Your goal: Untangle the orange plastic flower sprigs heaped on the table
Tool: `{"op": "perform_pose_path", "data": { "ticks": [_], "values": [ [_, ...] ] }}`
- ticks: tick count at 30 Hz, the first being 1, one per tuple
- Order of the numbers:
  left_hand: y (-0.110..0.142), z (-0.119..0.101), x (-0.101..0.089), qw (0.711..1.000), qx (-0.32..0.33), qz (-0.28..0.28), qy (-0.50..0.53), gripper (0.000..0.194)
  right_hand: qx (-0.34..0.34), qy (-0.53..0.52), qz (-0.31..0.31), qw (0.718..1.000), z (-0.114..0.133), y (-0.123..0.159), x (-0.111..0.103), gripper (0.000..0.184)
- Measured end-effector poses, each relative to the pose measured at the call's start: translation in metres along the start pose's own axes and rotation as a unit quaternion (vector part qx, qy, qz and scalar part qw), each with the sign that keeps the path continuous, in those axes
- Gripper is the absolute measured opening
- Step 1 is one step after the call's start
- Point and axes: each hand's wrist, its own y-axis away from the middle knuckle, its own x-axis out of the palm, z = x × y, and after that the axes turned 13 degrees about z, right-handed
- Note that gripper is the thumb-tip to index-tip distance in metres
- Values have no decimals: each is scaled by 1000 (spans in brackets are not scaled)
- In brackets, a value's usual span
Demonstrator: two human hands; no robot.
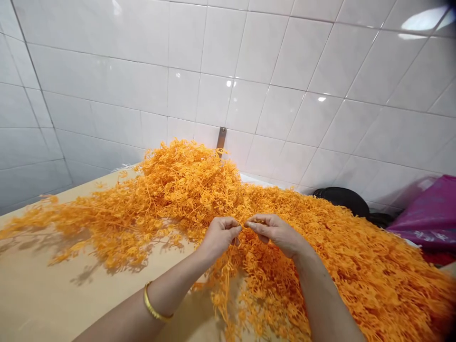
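Note:
My left hand and my right hand meet fingertip to fingertip over the heap, each closed in a pinch. Between them is a thin orange stem of an artificial flower sprig, whose blossoms hang down below my left hand. The exact spot where the fingers grip is too small to make out. Behind my hands rises a tall mound of orange artificial flower sprigs. To the right of my right hand spreads a larger, denser pile of orange sprigs. A gold bangle circles my left wrist.
The sprigs lie on a tan tabletop against a white tiled wall. A brown strip stands upright at the wall behind the mound. At the right are a black rounded object and a purple bag.

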Motion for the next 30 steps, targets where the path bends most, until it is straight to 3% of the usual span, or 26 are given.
{"op": "perform_pose_path", "data": {
  "ticks": [4, 7, 10, 14, 18, 23, 25, 27, 30],
  "values": [
    [-1, 11, 1, 993, 64, -23, -92, 19, -43, -92, -20, 995, -6, -6, 1, 30],
    [-1, 13, 3, 990, 70, -36, -118, 15, -75, -201, -56, 975, -10, -9, -3, 26],
    [-1, 11, 7, 998, 30, -23, -46, 12, -91, -231, -80, 965, -11, -9, -7, 22],
    [0, 4, 11, 988, -26, -30, 149, 2, -99, -182, -82, 975, -11, -8, -6, 21],
    [2, -1, 9, 972, -39, -44, 227, 13, -95, -139, -94, 981, -11, -9, -4, 21],
    [3, 0, 8, 994, -54, -63, 74, 20, -76, -150, -197, 966, -9, -7, -10, 23],
    [3, 4, 9, 998, -30, -61, -17, 19, -77, -166, -233, 955, -7, -6, -12, 27],
    [3, 9, 11, 994, 16, -55, -97, 18, -60, -144, -211, 965, -5, -4, -11, 31],
    [4, 13, 14, 984, 65, -41, -158, 17, -32, -57, -99, 993, -5, -4, -4, 34]
  ]
}}
